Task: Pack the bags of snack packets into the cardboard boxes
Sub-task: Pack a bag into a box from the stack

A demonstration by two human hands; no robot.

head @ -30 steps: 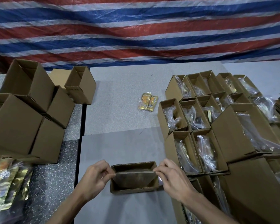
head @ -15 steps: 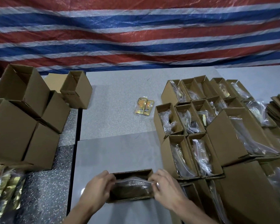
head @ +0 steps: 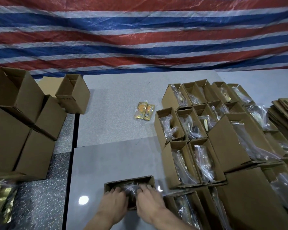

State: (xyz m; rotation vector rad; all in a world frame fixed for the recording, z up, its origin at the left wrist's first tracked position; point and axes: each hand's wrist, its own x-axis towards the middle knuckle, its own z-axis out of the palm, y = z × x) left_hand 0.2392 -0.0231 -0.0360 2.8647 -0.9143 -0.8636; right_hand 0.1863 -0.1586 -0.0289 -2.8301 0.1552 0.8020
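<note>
Although many boxes (head: pixel 194 125) on our right already hold clear bags, we judge the packing to be somewhere in its middle: a cluster of empty boxes (head: pixel 18 123) waits on our left, and a pile of gold snack bags (head: pixel 2 201) lies at the near left edge, not yet boxed. Two loose yellow packets (head: pixel 144 110) sit alone on the grey table (head: pixel 116 100), well apart from both groups. Right in front of us an open box (head: pixel 129 181) rests on the smooth grey board, just beside the filled rows, and the bag (head: pixel 131 189) we are packing is down inside it, its clear plastic showing between our fingers. Our left hand (head: pixel 115 203) and right hand (head: pixel 148 202) reach forward side by side over the near wall of that box, palms down, fingers dipping into the opening and pressing on the bag. The picture blurs here, so we cannot tell whether the fingers lie flat on the plastic or curl round it. We would say this bag is almost seated, and that a good many boxes on the left remain to be filled.
</note>
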